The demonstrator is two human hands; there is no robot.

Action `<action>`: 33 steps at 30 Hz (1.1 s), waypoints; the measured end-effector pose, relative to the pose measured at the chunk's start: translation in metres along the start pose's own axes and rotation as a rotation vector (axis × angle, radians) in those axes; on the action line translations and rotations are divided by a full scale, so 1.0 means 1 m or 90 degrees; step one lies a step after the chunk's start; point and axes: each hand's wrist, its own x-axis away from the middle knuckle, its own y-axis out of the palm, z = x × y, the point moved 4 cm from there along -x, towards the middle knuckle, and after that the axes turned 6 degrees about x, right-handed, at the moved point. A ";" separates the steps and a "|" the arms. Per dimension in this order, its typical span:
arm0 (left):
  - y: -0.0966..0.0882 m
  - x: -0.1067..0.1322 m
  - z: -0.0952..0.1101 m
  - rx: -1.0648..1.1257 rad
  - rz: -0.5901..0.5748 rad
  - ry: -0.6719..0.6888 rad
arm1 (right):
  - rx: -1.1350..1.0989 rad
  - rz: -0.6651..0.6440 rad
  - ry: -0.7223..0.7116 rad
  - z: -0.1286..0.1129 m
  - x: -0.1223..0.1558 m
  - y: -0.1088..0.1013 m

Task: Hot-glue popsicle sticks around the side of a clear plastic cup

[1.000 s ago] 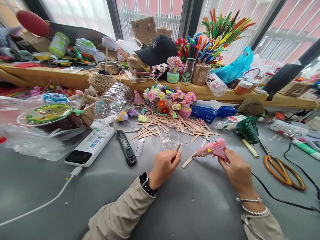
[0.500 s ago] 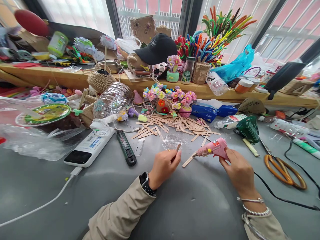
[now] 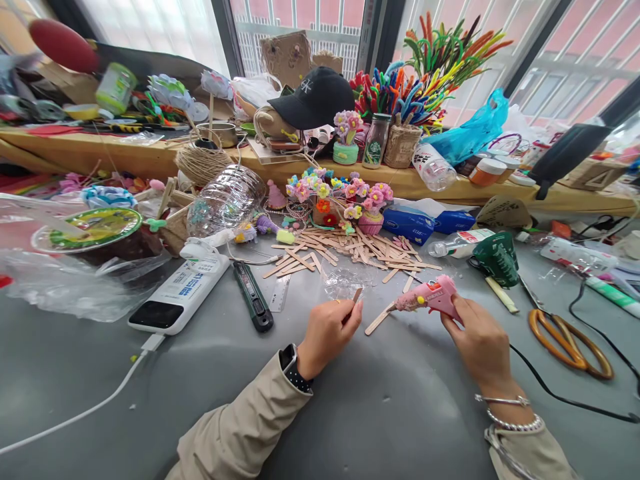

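My left hand point(image 3: 327, 333) is closed in a pinch on a short wooden craft stick point(image 3: 357, 295) that pokes up from my fingers. My right hand point(image 3: 475, 340) grips a pink hot glue gun point(image 3: 429, 296), nozzle pointing left toward a loose wooden stick point(image 3: 379, 320) lying on the grey table point(image 3: 380, 407). A black cord point(image 3: 560, 399) trails right from the gun. Behind both hands lies a pile of wooden sticks point(image 3: 350, 252).
A white power bank point(image 3: 181, 293) with cable, a black utility knife point(image 3: 253, 295) and a ruler lie to the left. Orange-handled scissors point(image 3: 570, 341) and a green tape dispenser point(image 3: 495, 259) sit right. Small flower pots point(image 3: 345, 197), a plastic bottle point(image 3: 225, 199) and a cluttered shelf stand behind.
The glue gun and my right hand have shifted very slightly up and to the right. My left hand holds still.
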 end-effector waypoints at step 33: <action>0.000 0.000 0.000 -0.004 -0.004 0.000 | 0.001 -0.013 0.026 0.004 0.000 0.002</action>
